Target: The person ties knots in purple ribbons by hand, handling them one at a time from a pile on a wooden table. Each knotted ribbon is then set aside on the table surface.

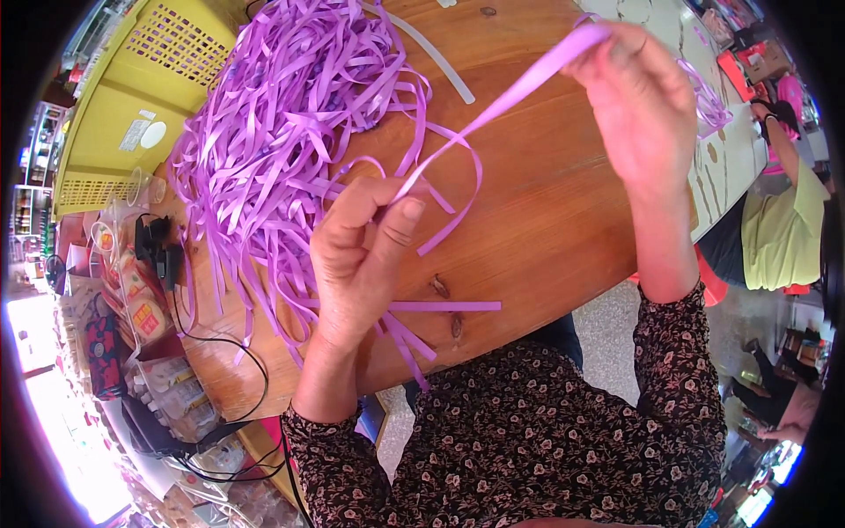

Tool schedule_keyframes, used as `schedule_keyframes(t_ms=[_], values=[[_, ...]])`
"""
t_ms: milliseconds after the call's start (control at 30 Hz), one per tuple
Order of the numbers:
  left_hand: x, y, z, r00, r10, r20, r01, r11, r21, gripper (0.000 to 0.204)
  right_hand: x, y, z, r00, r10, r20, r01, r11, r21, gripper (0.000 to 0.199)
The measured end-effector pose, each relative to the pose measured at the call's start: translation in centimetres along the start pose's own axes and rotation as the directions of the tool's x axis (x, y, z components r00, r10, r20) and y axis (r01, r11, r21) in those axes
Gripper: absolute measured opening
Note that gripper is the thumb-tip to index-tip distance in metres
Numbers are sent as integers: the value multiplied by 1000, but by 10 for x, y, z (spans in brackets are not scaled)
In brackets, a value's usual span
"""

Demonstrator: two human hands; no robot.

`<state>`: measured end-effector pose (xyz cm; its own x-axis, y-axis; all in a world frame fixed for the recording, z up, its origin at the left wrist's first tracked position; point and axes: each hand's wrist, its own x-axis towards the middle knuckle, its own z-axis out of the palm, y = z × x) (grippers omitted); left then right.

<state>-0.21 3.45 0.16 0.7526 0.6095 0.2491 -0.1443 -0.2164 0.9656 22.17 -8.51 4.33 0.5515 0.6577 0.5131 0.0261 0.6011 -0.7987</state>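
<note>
A length of purple ribbon (510, 91) stretches between my two hands above the table. My left hand (361, 251) pinches it between thumb and forefinger, beside a big tangled heap of purple ribbons (282, 123). Raised at the upper right, my right hand (642, 106) has its fingers closed on the ribbon's other part, which runs up over the fingertips. Below the left hand, several loose ribbon ends (449, 306) lie on the wood. What sits behind the right fingers is partly hidden.
The wooden table (546, 211) spreads under my hands. A yellow perforated crate (132, 106) stands at the left, with a black cable (264, 370) over the table edge. A pale strip (431, 53) lies beyond the heap. At the right, another person in a yellow top (782, 233) works.
</note>
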Motion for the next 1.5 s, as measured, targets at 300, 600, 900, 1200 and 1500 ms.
schedule_keyframes(t_ms=[300, 600, 900, 1200, 1500], values=[[13, 15, -7, 978, -191, 83, 146, 340, -929, 30, -13, 56, 50, 908, 64, 413, 205, 794, -573, 55], [17, 20, -49, 987, -48, -157, -142, 222, -965, 23, -16, 36, 68, 645, 528, 552, -319, 843, -434, 25], [13, 0, -59, 934, -198, -296, -106, 639, -762, 29, -9, 18, 11, 843, 429, 325, -254, 850, -463, 18], [14, 18, -31, 749, 454, -482, -174, 837, 518, 36, -12, 3, 19, 858, 246, 451, 6, 872, -489, 16], [9, 7, 33, 981, 23, -193, -60, 980, -190, 13, -12, 3, 35, 942, 125, 311, 48, 867, -495, 18]])
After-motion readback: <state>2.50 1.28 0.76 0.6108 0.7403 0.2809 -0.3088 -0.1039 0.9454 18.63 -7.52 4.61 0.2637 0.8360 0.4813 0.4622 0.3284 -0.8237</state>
